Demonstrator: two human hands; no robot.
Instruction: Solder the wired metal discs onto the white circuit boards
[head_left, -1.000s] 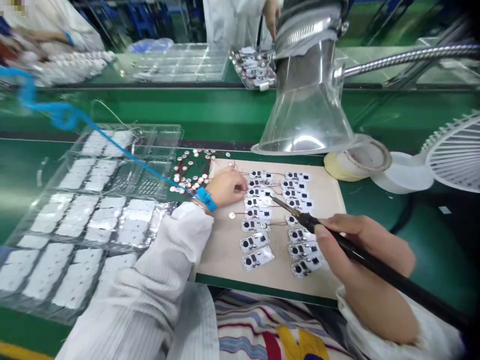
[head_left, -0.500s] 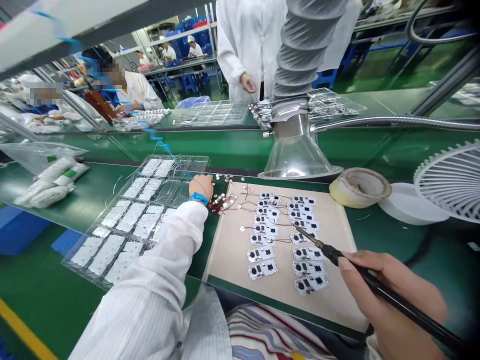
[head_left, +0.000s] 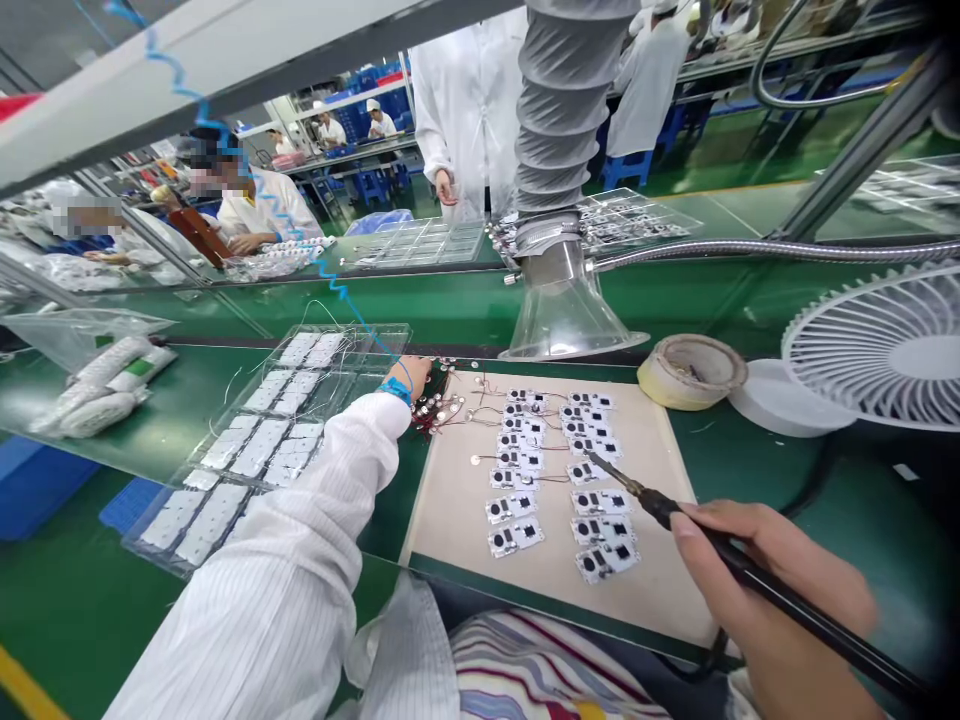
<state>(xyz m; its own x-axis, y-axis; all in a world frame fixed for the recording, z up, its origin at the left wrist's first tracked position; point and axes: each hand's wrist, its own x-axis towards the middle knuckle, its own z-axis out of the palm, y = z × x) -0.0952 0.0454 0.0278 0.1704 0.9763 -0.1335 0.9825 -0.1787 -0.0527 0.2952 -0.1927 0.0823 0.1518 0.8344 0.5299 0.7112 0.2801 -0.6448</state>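
Observation:
My left hand [head_left: 411, 374], wearing a blue wrist strap [head_left: 395, 392], reaches to a heap of small round discs with red wires [head_left: 441, 405] at the far left corner of a beige work board [head_left: 454, 500]. Its fingers are curled down at the heap and mostly hidden. My right hand [head_left: 757, 570] grips a black soldering iron [head_left: 660, 508] like a pen. The iron's tip hovers just above the right of two columns of small white circuit boards [head_left: 592, 480] lying on the board.
Clear trays of white pieces [head_left: 255, 440] lie left of the board. A clear fume hood [head_left: 562, 315], a tape roll [head_left: 690, 370], a white dish [head_left: 772, 400] and a fan [head_left: 877, 345] stand behind. A bag of white items [head_left: 97, 385] is far left. People work across the conveyor.
My left hand left the circuit boards and moved back-left to the heap of wired discs. My head lifted, showing more of the room. The right hand kept hold of the iron.

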